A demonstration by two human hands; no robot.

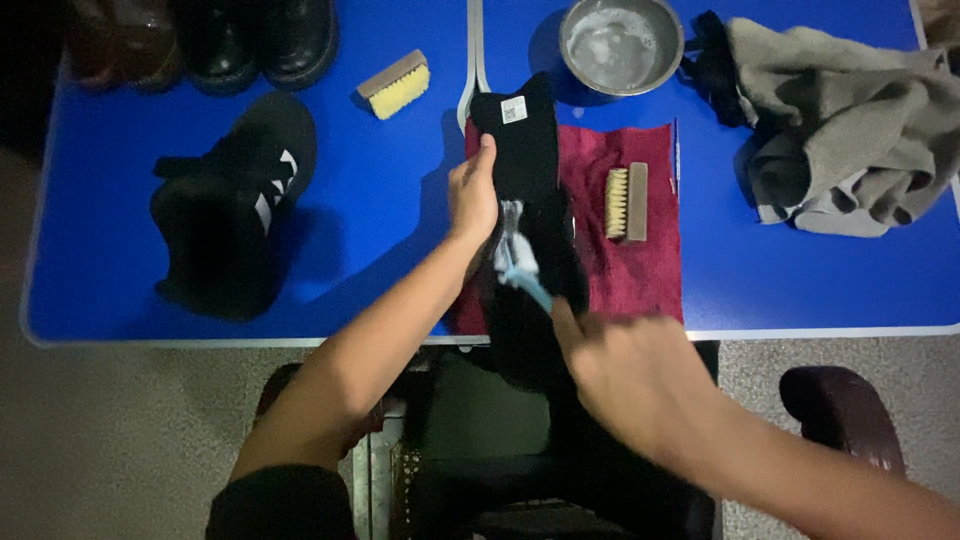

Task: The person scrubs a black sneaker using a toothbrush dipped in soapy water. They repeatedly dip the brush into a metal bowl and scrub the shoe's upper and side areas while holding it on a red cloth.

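One blue table point(380, 210) lies under both hands. The left hand point(473, 195) grips one black shoe point(530, 230) by its side; the right hand point(625, 375) is closed on one small blue brush point(522, 280) pressed to that shoe. Left of the left hand sits a second black shoe point(235, 205). Beyond the hands: one grey cloth point(850, 120), one metal bowl point(621, 42), two scrub brushes point(627, 203), point(395, 84).
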